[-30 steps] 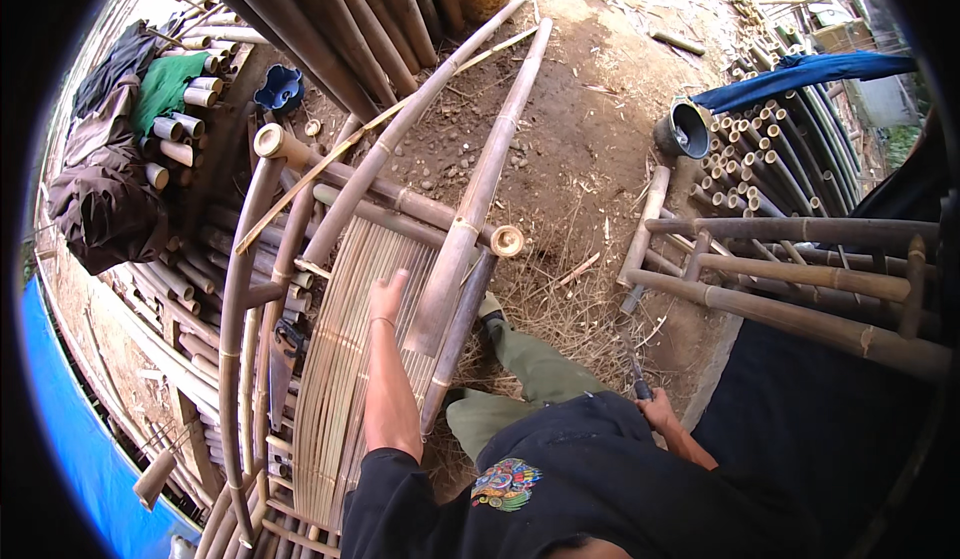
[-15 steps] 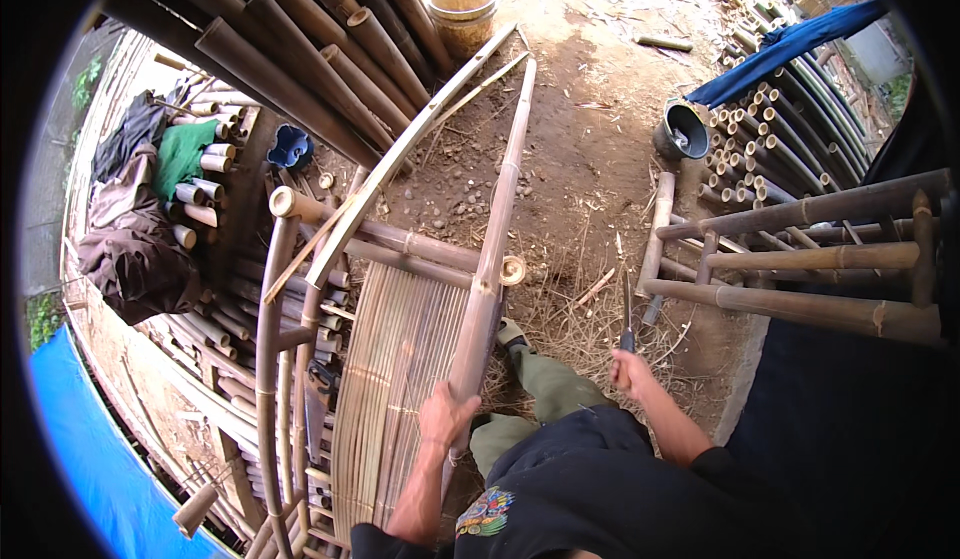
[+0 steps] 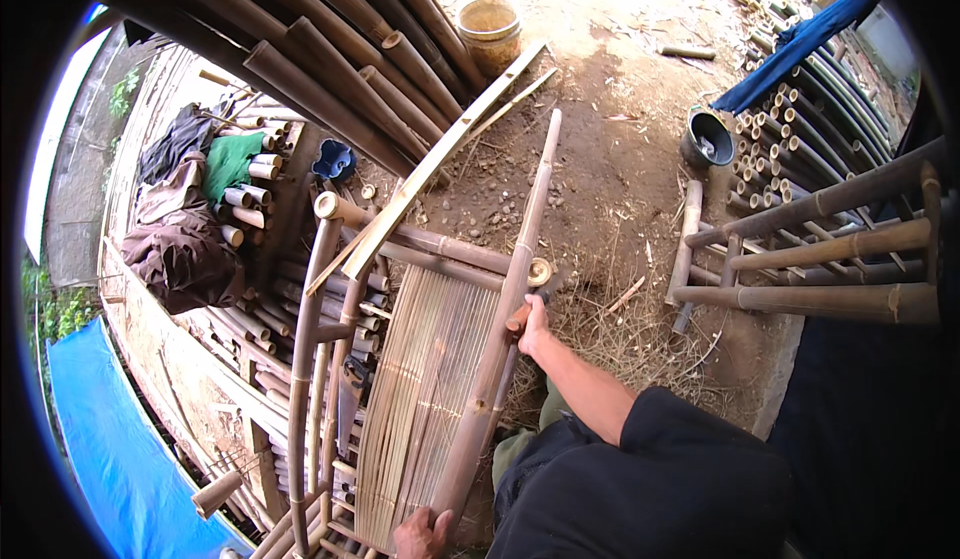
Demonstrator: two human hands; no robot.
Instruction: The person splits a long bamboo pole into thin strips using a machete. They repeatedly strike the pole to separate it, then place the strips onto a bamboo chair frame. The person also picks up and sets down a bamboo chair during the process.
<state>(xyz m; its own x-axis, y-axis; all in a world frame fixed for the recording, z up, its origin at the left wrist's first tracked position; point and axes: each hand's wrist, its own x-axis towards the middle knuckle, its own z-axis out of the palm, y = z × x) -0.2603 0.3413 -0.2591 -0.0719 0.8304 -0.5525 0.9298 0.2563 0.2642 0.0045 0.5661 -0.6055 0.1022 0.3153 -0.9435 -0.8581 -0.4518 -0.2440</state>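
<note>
A long brown bamboo pole [image 3: 490, 364] lies lengthwise along the right side of a bamboo bench [image 3: 425, 374] with a slatted seat. My left hand [image 3: 424, 535] is closed around its near end at the lower edge, partly cut off by the picture. Farther up, beside the bench's front crossbar [image 3: 450, 247], my right hand [image 3: 537, 325] is closed on a tool against the pole. Its reddish-brown handle [image 3: 518, 317] shows across the pole. It seems to be the knife held earlier; the blade cannot be made out clearly.
A split bamboo strip [image 3: 450, 159] leans across the bench's far left corner. Thick dark poles [image 3: 330, 69] stand beyond it. To the right are a bamboo frame [image 3: 810, 301], a dark bucket [image 3: 708, 139] and stacked poles. Shavings [image 3: 640, 359] litter the ground. A saw [image 3: 350, 399] hangs at the left.
My right hand has swung left and forward with the knife, from beside my leg to the pole. My left hand has slid down the pole toward me. The view has shifted left.
</note>
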